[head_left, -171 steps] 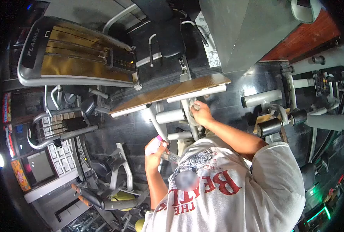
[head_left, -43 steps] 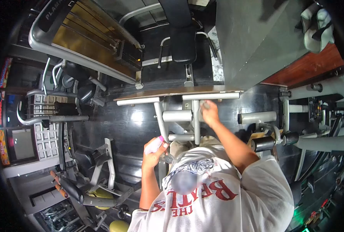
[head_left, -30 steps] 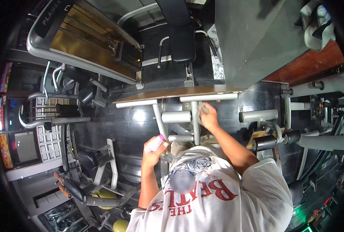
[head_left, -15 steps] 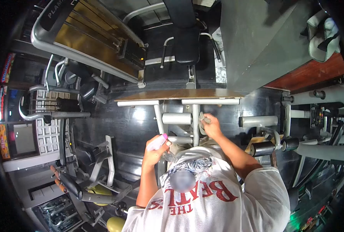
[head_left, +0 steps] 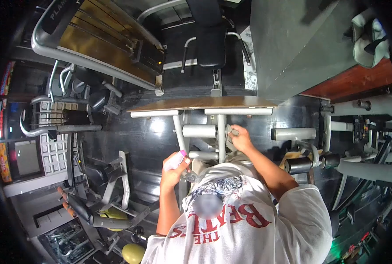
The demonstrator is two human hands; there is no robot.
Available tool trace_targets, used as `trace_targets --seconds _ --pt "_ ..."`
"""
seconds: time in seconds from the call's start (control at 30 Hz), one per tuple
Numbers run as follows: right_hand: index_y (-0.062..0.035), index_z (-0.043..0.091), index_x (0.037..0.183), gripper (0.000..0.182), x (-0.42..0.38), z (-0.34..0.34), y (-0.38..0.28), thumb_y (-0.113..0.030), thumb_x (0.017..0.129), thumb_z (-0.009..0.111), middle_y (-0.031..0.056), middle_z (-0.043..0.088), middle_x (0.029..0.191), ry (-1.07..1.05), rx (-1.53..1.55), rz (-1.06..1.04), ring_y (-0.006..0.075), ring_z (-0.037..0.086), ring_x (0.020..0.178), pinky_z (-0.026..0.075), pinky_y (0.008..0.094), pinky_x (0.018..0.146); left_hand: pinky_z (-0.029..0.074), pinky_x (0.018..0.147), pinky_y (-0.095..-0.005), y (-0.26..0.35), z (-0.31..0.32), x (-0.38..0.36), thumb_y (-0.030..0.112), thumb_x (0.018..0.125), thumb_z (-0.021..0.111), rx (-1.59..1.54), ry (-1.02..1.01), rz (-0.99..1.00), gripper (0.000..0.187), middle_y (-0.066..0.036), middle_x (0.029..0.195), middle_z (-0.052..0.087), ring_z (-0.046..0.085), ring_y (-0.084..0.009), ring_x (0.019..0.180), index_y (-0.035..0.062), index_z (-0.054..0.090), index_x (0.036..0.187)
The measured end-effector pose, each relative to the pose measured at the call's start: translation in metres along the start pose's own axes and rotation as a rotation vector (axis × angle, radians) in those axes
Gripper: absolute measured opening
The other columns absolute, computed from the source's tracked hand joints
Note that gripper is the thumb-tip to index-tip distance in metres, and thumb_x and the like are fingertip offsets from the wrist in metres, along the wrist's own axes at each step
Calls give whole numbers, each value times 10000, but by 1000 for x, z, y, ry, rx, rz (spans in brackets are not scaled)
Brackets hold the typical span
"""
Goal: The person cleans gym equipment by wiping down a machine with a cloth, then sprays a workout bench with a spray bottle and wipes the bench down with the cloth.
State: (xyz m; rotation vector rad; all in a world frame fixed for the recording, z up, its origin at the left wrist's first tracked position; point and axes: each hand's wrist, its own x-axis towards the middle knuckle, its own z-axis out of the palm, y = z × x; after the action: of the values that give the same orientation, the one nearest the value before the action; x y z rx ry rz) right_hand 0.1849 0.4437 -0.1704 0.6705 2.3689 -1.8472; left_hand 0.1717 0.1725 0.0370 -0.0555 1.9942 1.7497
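Observation:
My left hand [head_left: 173, 172] is wrapped round a clear bottle [head_left: 174, 161] with a pink top, held in front of my shirt. My right hand [head_left: 241, 138] grips a greyish cloth [head_left: 230, 140] beside an upright silver tube of the machine frame [head_left: 222, 136]. Between the two hands sits a silver roller pad [head_left: 199, 131], with a second roller [head_left: 204, 155] lower down. A flat brown board [head_left: 200, 103] rests across the frame beyond the hands.
A black-seated machine [head_left: 211, 53] stands ahead. On the left is a weight-stack machine [head_left: 94, 39]; on the right are a grey wall [head_left: 288, 48] and silver roller pads [head_left: 295, 133]. A yellow ball [head_left: 133, 254] lies at lower left.
The view has shifted slightly, so the machines sit a little further left and higher. Both hands keep their hold on the bottle and the cloth.

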Motion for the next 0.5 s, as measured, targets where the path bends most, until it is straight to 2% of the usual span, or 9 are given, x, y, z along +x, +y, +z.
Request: trace_targets --seconds 0.07,0.13,0.23,0.33,0.37,0.47,0.5 --pt "-14 681 1128 291 17 6 1 -131 863 711 183 731 979 30 148 87 248 704 907 521 331 825 523 596 -290 0 2 -1 65 866 713 -1 -6 4 138 -93 832 674 629 -154 656 -29 646 941" --pt "-13 694 1098 210 32 17 2 -94 905 674 90 729 944 79 187 169 152 640 845 503 293 785 515 587 -282 0 4 0 56 877 720 -23 -23 15 132 -72 791 662 624 -142 633 -30 649 948" --pt "-11 689 1109 220 42 24 12 -98 908 675 95 730 959 83 230 206 162 646 858 503 295 794 520 589 -287 2 7 -2 58 874 722 0 -7 -7 146 -83 812 674 626 -148 633 -40 651 956" --pt "24 644 1195 353 16 14 4 -132 884 701 202 718 1041 44 252 165 237 680 952 510 331 863 524 590 -290 8 8 -7 58 868 723 14 -3 -20 156 -96 834 685 629 -152 637 -43 655 965" --pt "18 646 1173 332 2 1 -15 -120 876 701 214 711 1057 -35 255 195 286 687 988 510 348 887 525 591 -292 6 6 -7 56 867 722 17 -4 -22 155 -99 840 688 630 -152 640 -44 655 965" --pt "9 651 1139 294 -11 7 -17 -104 869 689 215 706 1064 118 39 -115 344 685 999 516 375 886 528 594 -296 1 6 -6 50 864 719 16 -5 -29 150 -105 851 693 634 -154 648 -43 654 963" --pt "-3 657 1130 291 -5 9 -19 -112 862 686 210 703 1066 133 -1 -69 380 676 999 521 391 884 529 596 -297 1 7 -5 48 864 717 23 -3 -38 146 -105 851 692 635 -155 651 -42 653 962"
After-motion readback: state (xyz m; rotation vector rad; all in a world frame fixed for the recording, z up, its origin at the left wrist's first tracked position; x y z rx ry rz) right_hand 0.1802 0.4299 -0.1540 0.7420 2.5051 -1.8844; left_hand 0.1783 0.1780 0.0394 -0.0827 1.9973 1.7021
